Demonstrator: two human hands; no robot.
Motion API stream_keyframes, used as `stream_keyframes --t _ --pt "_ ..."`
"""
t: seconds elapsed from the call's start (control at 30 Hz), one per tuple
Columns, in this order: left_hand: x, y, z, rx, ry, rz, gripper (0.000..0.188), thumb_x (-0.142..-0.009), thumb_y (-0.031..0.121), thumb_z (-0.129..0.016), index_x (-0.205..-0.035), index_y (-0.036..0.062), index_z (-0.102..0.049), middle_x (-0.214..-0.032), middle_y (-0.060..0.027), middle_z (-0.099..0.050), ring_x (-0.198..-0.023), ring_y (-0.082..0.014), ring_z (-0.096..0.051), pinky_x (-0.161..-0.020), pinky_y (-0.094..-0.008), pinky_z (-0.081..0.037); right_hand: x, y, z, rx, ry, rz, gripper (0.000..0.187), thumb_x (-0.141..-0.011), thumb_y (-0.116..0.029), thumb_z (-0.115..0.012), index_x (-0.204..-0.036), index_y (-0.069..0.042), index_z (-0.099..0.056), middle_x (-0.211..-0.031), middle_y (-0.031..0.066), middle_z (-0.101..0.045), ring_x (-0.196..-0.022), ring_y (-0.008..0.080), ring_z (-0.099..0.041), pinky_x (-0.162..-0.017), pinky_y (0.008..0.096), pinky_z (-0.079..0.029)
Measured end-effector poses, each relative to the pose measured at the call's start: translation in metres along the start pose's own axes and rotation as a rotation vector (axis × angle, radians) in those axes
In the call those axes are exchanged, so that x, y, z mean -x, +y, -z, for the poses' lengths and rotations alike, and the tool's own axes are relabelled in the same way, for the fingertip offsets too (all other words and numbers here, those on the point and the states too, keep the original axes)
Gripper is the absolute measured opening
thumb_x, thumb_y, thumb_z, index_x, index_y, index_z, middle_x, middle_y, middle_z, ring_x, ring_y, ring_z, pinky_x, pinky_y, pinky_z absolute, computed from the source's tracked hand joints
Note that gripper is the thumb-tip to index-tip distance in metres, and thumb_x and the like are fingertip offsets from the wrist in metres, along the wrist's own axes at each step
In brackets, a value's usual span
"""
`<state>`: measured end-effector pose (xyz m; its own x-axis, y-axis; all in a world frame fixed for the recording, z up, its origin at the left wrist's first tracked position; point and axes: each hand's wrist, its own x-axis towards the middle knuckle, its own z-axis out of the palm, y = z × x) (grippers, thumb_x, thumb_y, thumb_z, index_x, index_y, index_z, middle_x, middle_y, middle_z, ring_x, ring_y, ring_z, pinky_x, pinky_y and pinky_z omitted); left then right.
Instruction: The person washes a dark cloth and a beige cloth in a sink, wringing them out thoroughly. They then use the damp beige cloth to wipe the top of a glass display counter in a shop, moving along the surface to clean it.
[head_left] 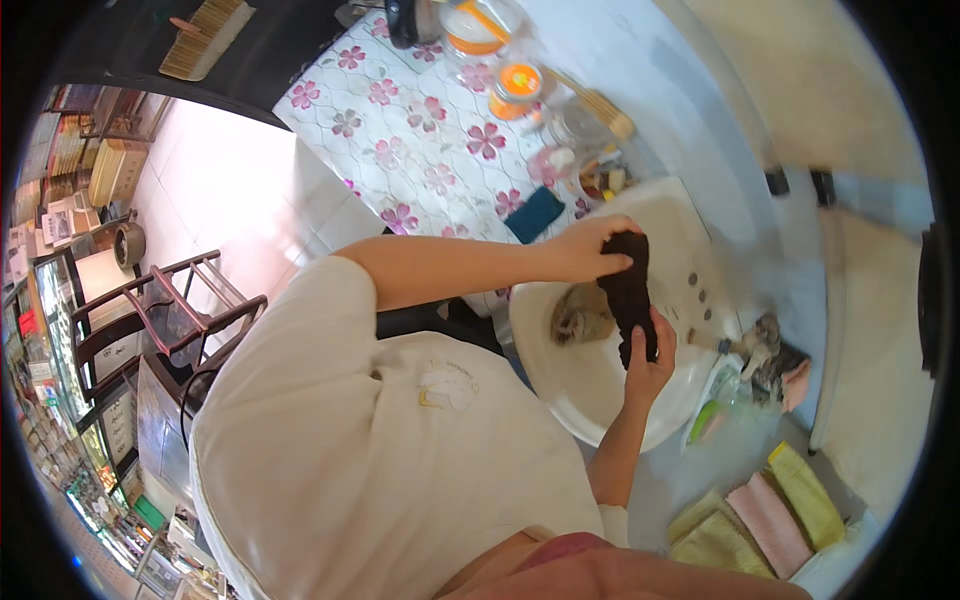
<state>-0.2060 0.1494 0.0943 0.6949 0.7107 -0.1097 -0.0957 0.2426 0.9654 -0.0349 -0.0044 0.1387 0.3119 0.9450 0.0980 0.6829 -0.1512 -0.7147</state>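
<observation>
My left hand (592,250) grips the upper end of a long, dark brown, uneven piece (628,295). My right hand (650,358) has its fingers around the lower end. Whether the piece is cloth or something firmer, I cannot tell. It is held above a white washbasin (560,390), partly covering the view of the bowl. At the bottom of the bowl, a greyish-brown patch (582,315) shows near the drain area.
A flowered tablecloth (440,140) beside the basin bears a dark teal sponge (535,214), an orange-lidded jar (517,85) and a wooden-handled brush (605,108). Folded towels (765,520) lie lower right. Crumpled cloths (770,360) sit by the basin's right edge. A wooden chair (170,310) stands left.
</observation>
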Motion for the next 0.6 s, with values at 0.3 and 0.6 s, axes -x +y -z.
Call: stream_keyframes --t 0.3,0.6 --pt "0.055 -0.050 0.304 -0.435 0.528 -0.060 0.049 -0.076 0.014 -0.065 -0.121 0.0084 -0.047 -0.112 -0.0170 -0.053 -0.103 -0.0315 -0.053 -0.089 -0.0376 -0.044 -0.104 -0.102 -0.278 0.154 -0.385 0.171 0.037 -0.080 -0.019 -0.065 -0.116 -0.013 -0.060 -0.088 0.0121 -0.055 -0.080 0.0272 -0.056 -0.069 0.0340 -0.046" --pt "0.137 -0.131 0.441 -0.370 0.745 0.253 0.047 -0.084 0.015 -0.059 -0.128 0.0069 -0.044 -0.121 -0.0161 -0.049 -0.105 -0.0277 -0.055 -0.083 -0.0337 -0.048 -0.174 -0.058 -0.592 0.325 -0.661 0.634 0.060 -0.083 -0.024 -0.057 -0.138 -0.013 -0.034 -0.145 0.0181 -0.024 -0.129 0.0362 -0.031 -0.104 0.0489 -0.028"
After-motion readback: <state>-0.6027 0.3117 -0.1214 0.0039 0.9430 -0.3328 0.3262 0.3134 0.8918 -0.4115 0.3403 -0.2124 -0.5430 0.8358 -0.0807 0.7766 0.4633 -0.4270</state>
